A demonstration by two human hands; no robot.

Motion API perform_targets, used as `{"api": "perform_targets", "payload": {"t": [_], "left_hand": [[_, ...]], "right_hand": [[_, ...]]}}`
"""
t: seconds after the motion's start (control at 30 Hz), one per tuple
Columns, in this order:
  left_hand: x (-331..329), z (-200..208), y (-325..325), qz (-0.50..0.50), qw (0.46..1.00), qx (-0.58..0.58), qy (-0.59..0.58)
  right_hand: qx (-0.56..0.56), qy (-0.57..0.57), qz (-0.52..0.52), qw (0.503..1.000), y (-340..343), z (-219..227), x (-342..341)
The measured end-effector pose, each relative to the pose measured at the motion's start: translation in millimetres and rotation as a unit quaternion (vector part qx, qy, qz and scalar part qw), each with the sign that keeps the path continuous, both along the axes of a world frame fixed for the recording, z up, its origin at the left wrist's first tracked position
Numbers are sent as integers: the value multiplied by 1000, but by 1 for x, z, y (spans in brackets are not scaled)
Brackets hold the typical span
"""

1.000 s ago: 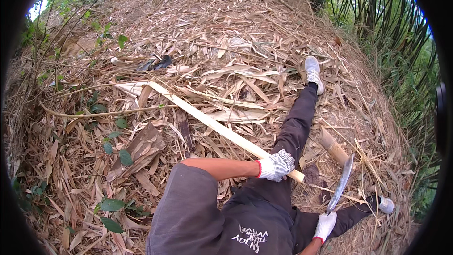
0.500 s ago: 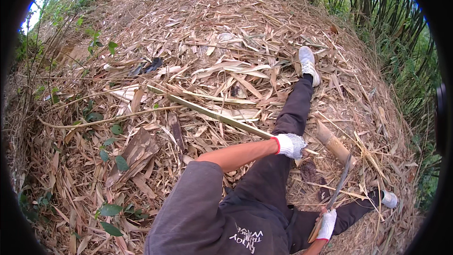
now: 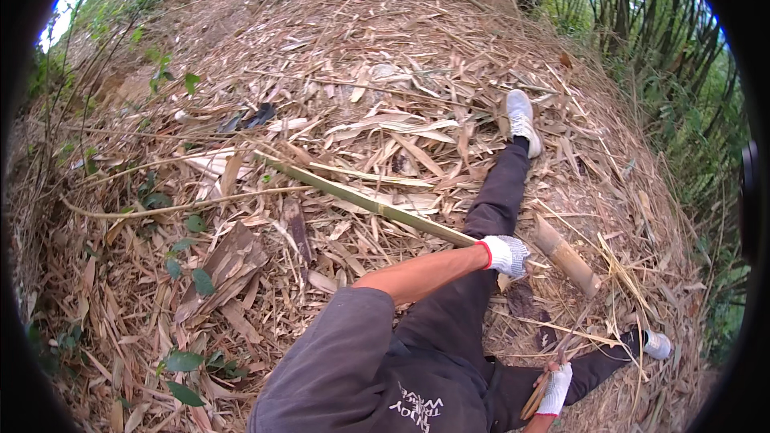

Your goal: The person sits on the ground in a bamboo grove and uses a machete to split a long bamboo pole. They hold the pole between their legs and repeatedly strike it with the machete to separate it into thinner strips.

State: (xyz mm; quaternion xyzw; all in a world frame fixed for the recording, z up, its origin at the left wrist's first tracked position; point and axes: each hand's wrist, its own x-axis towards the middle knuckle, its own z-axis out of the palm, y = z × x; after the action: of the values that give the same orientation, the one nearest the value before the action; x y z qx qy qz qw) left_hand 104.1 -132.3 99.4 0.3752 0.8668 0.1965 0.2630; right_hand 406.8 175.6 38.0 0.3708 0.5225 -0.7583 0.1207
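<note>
A long green split bamboo strip (image 3: 377, 207) slants down from the far left toward my right leg. Its near end is in my left hand (image 3: 507, 256), which wears a white glove with a red cuff and has its fingers closed round the strip. Down by my right thigh, my right hand (image 3: 555, 387), also gloved, grips the wooden handle of a machete (image 3: 532, 402). The narrow blade points up and away, blurred by motion and hard to make out against the ground. It appears apart from the strip.
A short, thick bamboo section (image 3: 566, 256) lies between my spread legs. Dry leaves and bamboo shavings (image 3: 385, 124) cover the slope. A thin curved stick (image 3: 184, 207) and green leafy shoots (image 3: 186, 359) are at the left. Bamboo stems (image 3: 642, 16) stand at the far right.
My left hand has shifted slightly right and down, drawing the bamboo strip with it. My right hand is a little lower, and the machete blade has blurred.
</note>
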Motion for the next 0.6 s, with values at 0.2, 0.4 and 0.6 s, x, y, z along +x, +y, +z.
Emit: {"api": "perform_targets", "payload": {"t": [0.2, 0.4, 0.6], "left_hand": [[-30, 4, 50, 26, 998, -36, -45], [-50, -58, 98, 1, 995, -102, 4], [-74, -64, 118, -20, 985, -160, -54]], "right_hand": [[-108, 77, -94, 987, -39, 66, -19], [100, 117, -34, 988, -48, 55, -43], [392, -68, 63, 915, -48, 34, -105]]}}
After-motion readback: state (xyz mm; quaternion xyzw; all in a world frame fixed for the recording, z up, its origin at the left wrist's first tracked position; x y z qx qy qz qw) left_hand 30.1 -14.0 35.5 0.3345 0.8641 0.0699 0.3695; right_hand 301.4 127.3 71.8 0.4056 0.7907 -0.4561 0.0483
